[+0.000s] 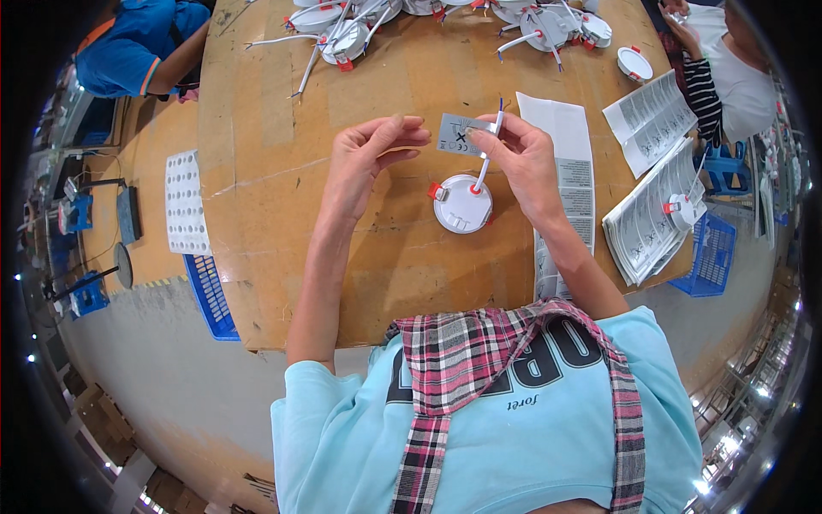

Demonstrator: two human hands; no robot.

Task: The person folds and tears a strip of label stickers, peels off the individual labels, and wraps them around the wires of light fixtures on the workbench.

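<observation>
One round white plastic lamp with red clips (462, 204) lies flat on the brown cardboard-covered table (282, 214), and it is the landmark here. Its one thin white cable (485, 158) rises from the lamp's top edge up into the right hand (524, 158).

Just above the lamp is one small grey printed sticker (460, 134). The right hand, just up and to the right of the lamp, pinches the sticker's right end and the cable together between thumb and fingers. Its wrist bends in from the right — the forearm runs down toward the person's light blue shirt.

The left hand (368, 163) is up and to the left of the lamp. Its fingers are straight and held close together, with the tips pointing at the sticker's left end. I cannot tell if they touch it.

Right of the lamp lies one long white paper strip (572, 171). Further right sit two stacks of printed leaflets (646, 218) — one more lamp rests on the lower stack.

Far above the lamp, at the table's far edge, is a bunch of the same white lamps (351, 38), too many to count well.
</observation>
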